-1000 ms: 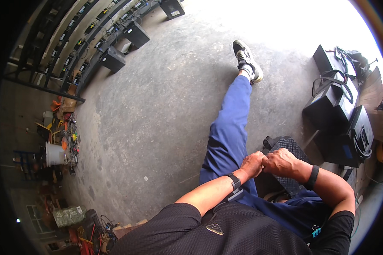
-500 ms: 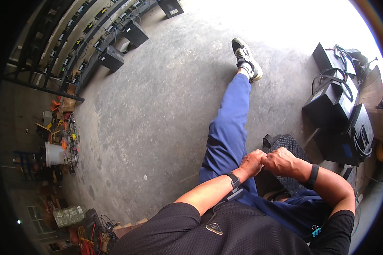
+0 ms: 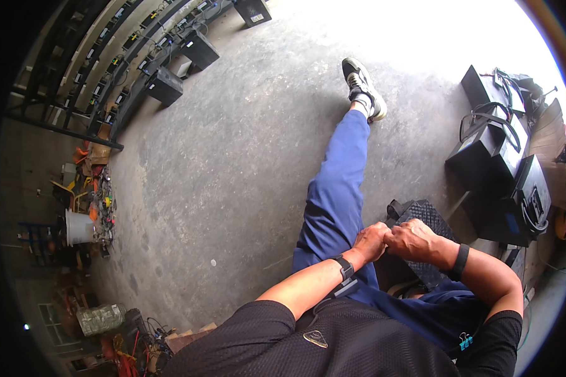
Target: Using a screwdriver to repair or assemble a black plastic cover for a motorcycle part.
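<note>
My left hand and my right hand meet knuckle to knuckle above my lap, both with curled fingers. Whatever they may hold between them is hidden behind the fingers. Just beyond and under the right hand lies a black textured bag or pad with a strap-like end. My outstretched leg in blue trousers runs away from me beside the left hand. Dark bands circle both wrists.
Several black box-shaped cases with cables stand on the right. At the far left a black rack carries small wired devices, with black boxes beside it. A white bucket and clutter line the left side of the concrete floor.
Hardly anything differs. The view has shifted very slightly, and both hands keep their closed pose together.
</note>
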Available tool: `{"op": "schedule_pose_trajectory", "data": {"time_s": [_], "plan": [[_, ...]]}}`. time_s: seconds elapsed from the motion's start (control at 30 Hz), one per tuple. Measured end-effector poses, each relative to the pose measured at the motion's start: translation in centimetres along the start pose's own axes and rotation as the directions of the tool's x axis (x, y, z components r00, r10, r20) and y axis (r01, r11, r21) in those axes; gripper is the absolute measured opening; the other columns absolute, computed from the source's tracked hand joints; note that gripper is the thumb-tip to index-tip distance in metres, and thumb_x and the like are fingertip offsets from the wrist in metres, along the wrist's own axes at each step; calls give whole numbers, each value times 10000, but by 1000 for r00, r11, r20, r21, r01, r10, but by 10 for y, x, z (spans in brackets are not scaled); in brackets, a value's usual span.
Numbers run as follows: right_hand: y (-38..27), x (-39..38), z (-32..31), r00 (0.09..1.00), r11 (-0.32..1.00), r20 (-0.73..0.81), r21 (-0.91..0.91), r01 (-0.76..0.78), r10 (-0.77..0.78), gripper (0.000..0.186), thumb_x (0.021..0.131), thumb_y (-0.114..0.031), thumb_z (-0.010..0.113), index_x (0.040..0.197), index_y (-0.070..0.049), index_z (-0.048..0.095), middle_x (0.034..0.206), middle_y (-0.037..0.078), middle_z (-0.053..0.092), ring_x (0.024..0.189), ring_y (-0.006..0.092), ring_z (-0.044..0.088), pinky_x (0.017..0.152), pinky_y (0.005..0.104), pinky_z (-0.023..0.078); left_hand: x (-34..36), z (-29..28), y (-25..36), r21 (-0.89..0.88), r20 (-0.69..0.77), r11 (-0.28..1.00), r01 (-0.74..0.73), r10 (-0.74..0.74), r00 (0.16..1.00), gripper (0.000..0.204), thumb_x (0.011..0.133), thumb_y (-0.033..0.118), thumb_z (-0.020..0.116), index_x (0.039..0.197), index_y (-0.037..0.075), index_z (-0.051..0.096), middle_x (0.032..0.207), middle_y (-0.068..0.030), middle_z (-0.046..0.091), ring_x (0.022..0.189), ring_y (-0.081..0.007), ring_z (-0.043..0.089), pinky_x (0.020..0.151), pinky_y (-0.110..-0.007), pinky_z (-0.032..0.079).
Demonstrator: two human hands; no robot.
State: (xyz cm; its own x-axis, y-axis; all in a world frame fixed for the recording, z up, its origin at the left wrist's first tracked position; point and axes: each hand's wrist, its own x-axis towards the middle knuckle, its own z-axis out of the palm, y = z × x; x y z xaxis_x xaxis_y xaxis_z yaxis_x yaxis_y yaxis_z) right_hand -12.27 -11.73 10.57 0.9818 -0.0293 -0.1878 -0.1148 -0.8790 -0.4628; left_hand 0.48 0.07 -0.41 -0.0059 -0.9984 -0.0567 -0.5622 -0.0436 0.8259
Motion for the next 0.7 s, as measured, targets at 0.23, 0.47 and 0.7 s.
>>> {"op": "schedule_pose_trajectory", "data": {"time_s": [0.23, 0.47, 0.7], "plan": [[5, -1, 7, 1000, 1000, 14, -7, -12, 12, 152, 836, -177, 595, 767, -43, 573, 658, 141, 651, 616, 319, 683, 531, 434, 533, 0, -1, 2, 6, -50, 1000, -18, 18, 999, 63, 857, 115, 575, 879, 82, 625, 936, -137, 638, 901, -376, 629, 752, -452, 522], [1, -1, 4, 999, 999, 21, -5, -42, 42, 160, 831, -183, 603, 756, -43, 583, 666, 143, 653, 613, 319, 682, 527, 432, 531, 0, -8, 8, 15, 2, 1000, -25, 25, 1000, 60, 847, 97, 582, 889, 79, 622, 944, -138, 638, 906, -372, 632, 750, -451, 528], [5, -1, 8, 1000, 1000, -19, -5, 10, -10, 164, 825, -200, 608, 773, -45, 593, 707, 151, 660, 632, 326, 681, 549, 432, 536, -1, 6, -6, 59, 0, 998, 5, -5, 1000, 75, 829, 79, 600, 900, 78, 621, 957, -142, 641, 915, -377, 630, 759, -455, 527]]}}
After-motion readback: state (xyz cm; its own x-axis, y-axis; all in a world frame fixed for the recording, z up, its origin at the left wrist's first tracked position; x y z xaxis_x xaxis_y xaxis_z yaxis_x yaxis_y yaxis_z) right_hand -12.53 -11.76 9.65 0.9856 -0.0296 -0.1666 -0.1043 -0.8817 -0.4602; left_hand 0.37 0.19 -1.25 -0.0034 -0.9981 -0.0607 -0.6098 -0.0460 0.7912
